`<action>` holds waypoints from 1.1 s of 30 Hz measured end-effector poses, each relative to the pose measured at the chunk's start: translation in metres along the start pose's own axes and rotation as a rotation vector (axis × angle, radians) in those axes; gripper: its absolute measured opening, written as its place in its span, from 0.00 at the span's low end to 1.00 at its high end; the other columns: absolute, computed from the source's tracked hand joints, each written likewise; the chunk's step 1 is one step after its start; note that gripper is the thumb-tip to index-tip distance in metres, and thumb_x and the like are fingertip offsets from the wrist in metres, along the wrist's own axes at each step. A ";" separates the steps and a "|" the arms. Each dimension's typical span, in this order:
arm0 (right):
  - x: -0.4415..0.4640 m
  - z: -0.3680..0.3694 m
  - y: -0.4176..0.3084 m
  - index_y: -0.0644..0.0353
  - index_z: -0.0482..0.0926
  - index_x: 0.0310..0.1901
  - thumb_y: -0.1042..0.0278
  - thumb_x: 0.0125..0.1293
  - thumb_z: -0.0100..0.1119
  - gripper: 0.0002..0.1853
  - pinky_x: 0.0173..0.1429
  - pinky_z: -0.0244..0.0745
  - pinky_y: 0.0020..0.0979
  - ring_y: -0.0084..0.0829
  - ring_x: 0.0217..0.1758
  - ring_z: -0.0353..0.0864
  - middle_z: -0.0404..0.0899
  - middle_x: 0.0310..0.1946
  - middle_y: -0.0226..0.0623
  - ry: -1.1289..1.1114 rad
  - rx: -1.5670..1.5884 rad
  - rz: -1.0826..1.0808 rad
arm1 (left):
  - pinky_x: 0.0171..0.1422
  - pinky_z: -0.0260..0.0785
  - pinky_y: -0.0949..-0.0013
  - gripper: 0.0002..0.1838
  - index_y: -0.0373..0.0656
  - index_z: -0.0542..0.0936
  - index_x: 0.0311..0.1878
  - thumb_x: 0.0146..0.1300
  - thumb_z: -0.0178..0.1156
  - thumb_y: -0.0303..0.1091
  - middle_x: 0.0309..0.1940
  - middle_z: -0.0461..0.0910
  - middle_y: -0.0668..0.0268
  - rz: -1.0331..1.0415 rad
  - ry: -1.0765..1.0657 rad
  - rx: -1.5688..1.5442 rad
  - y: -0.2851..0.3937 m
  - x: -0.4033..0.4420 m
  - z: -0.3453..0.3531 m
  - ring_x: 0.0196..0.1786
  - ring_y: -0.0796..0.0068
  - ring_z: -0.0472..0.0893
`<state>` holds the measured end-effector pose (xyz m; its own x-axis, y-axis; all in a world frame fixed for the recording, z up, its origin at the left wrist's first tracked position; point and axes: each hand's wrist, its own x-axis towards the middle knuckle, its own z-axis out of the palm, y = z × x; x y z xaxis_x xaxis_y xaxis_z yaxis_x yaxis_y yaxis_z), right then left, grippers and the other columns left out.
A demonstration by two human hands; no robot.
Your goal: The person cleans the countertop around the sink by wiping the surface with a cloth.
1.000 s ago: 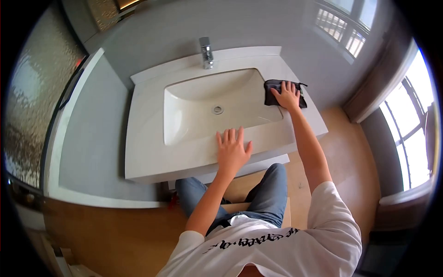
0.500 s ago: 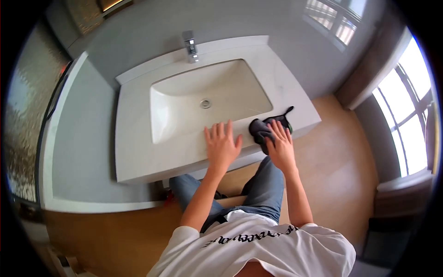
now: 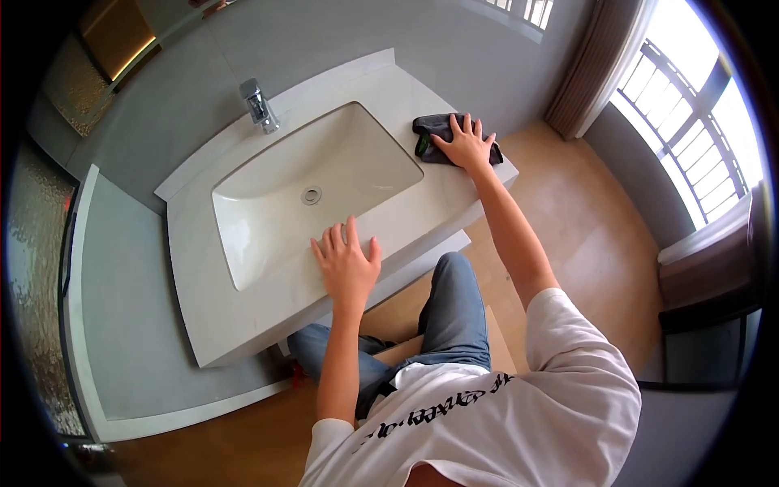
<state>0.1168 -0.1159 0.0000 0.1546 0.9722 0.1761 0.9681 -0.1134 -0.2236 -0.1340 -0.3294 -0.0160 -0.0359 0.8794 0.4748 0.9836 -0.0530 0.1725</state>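
Under my right hand (image 3: pixel 468 146) lies a dark grey cloth (image 3: pixel 436 130), pressed flat on the right side of the white countertop (image 3: pixel 219 325). The fingers of that hand are spread over the cloth, not wrapped round it. My left hand (image 3: pixel 347 264) rests with fingers apart on the counter's front edge, beside the near rim of the basin, and holds nothing. The white rectangular basin (image 3: pixel 284 219) is between and beyond my hands, with a round metal drain (image 3: pixel 312 195) in its floor.
A chrome faucet (image 3: pixel 260 105) stands behind the basin near the grey wall (image 3: pixel 324 40). To the right are a brown curtain (image 3: pixel 578 69) and a bright window (image 3: pixel 690 105). Textured glass (image 3: pixel 36 300) is at the far left. Wooden flooring (image 3: pixel 568 219) extends below.
My right hand and the cloth have moved from the counter's front edge toward its back right; the cloth now lies flatter. My view has turned, while my left hand stays at the front edge.
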 end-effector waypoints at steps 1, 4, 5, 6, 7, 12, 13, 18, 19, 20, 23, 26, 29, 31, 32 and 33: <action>-0.007 -0.001 0.001 0.48 0.60 0.74 0.26 0.61 0.47 0.45 0.74 0.36 0.69 0.48 0.81 0.45 0.50 0.77 0.43 -0.006 0.003 -0.012 | 0.72 0.56 0.40 0.26 0.44 0.74 0.61 0.63 0.58 0.47 0.54 0.76 0.57 -0.001 0.005 0.009 0.000 0.000 0.000 0.60 0.56 0.73; -0.045 -0.005 0.006 0.47 0.62 0.73 0.26 0.61 0.47 0.45 0.74 0.37 0.67 0.48 0.80 0.47 0.52 0.77 0.44 0.047 -0.039 -0.012 | 0.72 0.56 0.39 0.26 0.44 0.74 0.61 0.64 0.58 0.47 0.54 0.75 0.57 0.007 0.005 0.006 -0.002 -0.001 0.000 0.61 0.55 0.73; -0.059 -0.009 0.009 0.45 0.62 0.73 0.26 0.62 0.46 0.44 0.75 0.39 0.66 0.47 0.80 0.48 0.53 0.77 0.43 0.069 -0.073 -0.012 | 0.72 0.56 0.39 0.26 0.44 0.74 0.61 0.64 0.58 0.46 0.54 0.75 0.57 0.010 0.010 0.000 -0.001 0.000 0.000 0.61 0.55 0.72; -0.077 -0.011 0.011 0.48 0.65 0.72 0.27 0.61 0.49 0.43 0.75 0.37 0.65 0.49 0.79 0.50 0.55 0.75 0.46 0.112 -0.023 -0.027 | 0.72 0.56 0.39 0.26 0.44 0.74 0.61 0.64 0.58 0.46 0.54 0.75 0.57 0.019 0.006 -0.007 -0.001 0.001 0.000 0.61 0.55 0.72; -0.093 -0.012 0.014 0.48 0.66 0.71 0.28 0.61 0.50 0.43 0.76 0.38 0.63 0.48 0.79 0.50 0.55 0.75 0.46 0.136 -0.007 -0.037 | 0.72 0.55 0.39 0.26 0.44 0.73 0.62 0.64 0.57 0.46 0.55 0.75 0.57 0.014 0.000 -0.008 -0.001 0.001 -0.001 0.61 0.55 0.72; -0.127 -0.013 0.027 0.49 0.67 0.71 0.30 0.60 0.55 0.42 0.78 0.36 0.58 0.47 0.80 0.48 0.55 0.75 0.45 0.164 0.123 -0.037 | 0.73 0.54 0.39 0.27 0.44 0.72 0.63 0.64 0.57 0.46 0.56 0.74 0.56 0.011 -0.042 -0.007 -0.001 0.002 -0.003 0.63 0.55 0.72; -0.125 -0.014 0.028 0.49 0.67 0.71 0.30 0.60 0.55 0.42 0.78 0.36 0.58 0.46 0.80 0.47 0.55 0.75 0.44 0.158 0.142 -0.039 | 0.73 0.54 0.39 0.27 0.44 0.72 0.64 0.64 0.57 0.46 0.57 0.74 0.56 0.008 -0.048 -0.002 -0.001 0.002 -0.003 0.63 0.55 0.72; -0.073 -0.008 0.048 0.48 0.70 0.68 0.30 0.58 0.56 0.41 0.79 0.40 0.54 0.44 0.77 0.55 0.61 0.72 0.45 0.260 0.031 0.025 | 0.73 0.55 0.40 0.27 0.44 0.72 0.64 0.64 0.57 0.46 0.58 0.74 0.57 -0.002 -0.057 0.008 0.001 0.003 -0.004 0.63 0.56 0.71; -0.063 -0.011 0.050 0.49 0.71 0.67 0.29 0.59 0.55 0.41 0.75 0.50 0.53 0.45 0.74 0.62 0.66 0.69 0.46 0.264 0.005 0.065 | 0.73 0.55 0.40 0.27 0.44 0.72 0.64 0.63 0.57 0.46 0.57 0.74 0.57 -0.004 -0.054 0.015 0.002 0.002 -0.004 0.63 0.56 0.72; -0.051 -0.015 0.052 0.48 0.70 0.68 0.29 0.60 0.54 0.40 0.72 0.55 0.51 0.44 0.72 0.65 0.68 0.68 0.45 0.165 0.042 0.135 | 0.73 0.55 0.40 0.27 0.44 0.72 0.63 0.63 0.58 0.46 0.57 0.74 0.57 -0.007 -0.050 0.020 0.002 0.002 -0.005 0.63 0.56 0.72; -0.041 -0.022 0.048 0.48 0.70 0.68 0.32 0.62 0.50 0.38 0.64 0.63 0.51 0.44 0.66 0.71 0.73 0.64 0.44 0.057 0.065 0.232 | 0.73 0.56 0.40 0.27 0.44 0.72 0.62 0.62 0.58 0.45 0.56 0.75 0.57 -0.007 -0.038 0.028 0.001 0.003 -0.004 0.63 0.57 0.72; -0.054 -0.011 0.046 0.46 0.69 0.69 0.35 0.65 0.48 0.35 0.68 0.56 0.59 0.46 0.70 0.66 0.70 0.66 0.46 0.117 0.063 0.195 | 0.72 0.56 0.40 0.26 0.44 0.73 0.62 0.62 0.58 0.45 0.56 0.75 0.58 -0.015 -0.041 0.026 0.002 0.003 -0.005 0.62 0.57 0.72; -0.079 -0.004 0.034 0.41 0.69 0.69 0.42 0.67 0.49 0.30 0.75 0.37 0.66 0.52 0.78 0.51 0.60 0.73 0.49 0.201 -0.072 -0.001 | 0.72 0.57 0.40 0.26 0.43 0.73 0.61 0.62 0.58 0.45 0.55 0.75 0.58 -0.011 -0.031 0.031 0.003 0.003 -0.005 0.62 0.57 0.73; -0.097 -0.003 0.022 0.41 0.71 0.68 0.45 0.65 0.52 0.29 0.75 0.39 0.66 0.51 0.77 0.53 0.61 0.72 0.49 0.250 -0.006 -0.140 | 0.72 0.57 0.40 0.26 0.43 0.73 0.61 0.62 0.59 0.45 0.55 0.75 0.59 -0.009 -0.028 0.031 0.002 0.003 -0.005 0.62 0.57 0.73; -0.106 -0.003 0.013 0.41 0.74 0.66 0.48 0.64 0.54 0.28 0.75 0.39 0.65 0.51 0.77 0.55 0.63 0.72 0.48 0.258 0.059 -0.207 | 0.72 0.57 0.40 0.26 0.43 0.73 0.61 0.62 0.59 0.44 0.55 0.75 0.59 -0.004 -0.020 0.026 0.003 0.003 -0.005 0.62 0.57 0.73; -0.116 -0.002 0.004 0.41 0.76 0.64 0.50 0.63 0.55 0.27 0.75 0.42 0.63 0.49 0.76 0.57 0.64 0.71 0.46 0.273 0.090 -0.270 | 0.72 0.57 0.40 0.26 0.43 0.73 0.61 0.62 0.59 0.44 0.55 0.75 0.59 -0.005 -0.022 0.028 0.003 0.003 -0.004 0.62 0.57 0.73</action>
<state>0.1036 -0.2299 -0.0193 -0.0450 0.8729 0.4858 0.9617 0.1695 -0.2155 -0.1321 -0.3286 -0.0102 -0.0375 0.8896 0.4552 0.9879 -0.0355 0.1508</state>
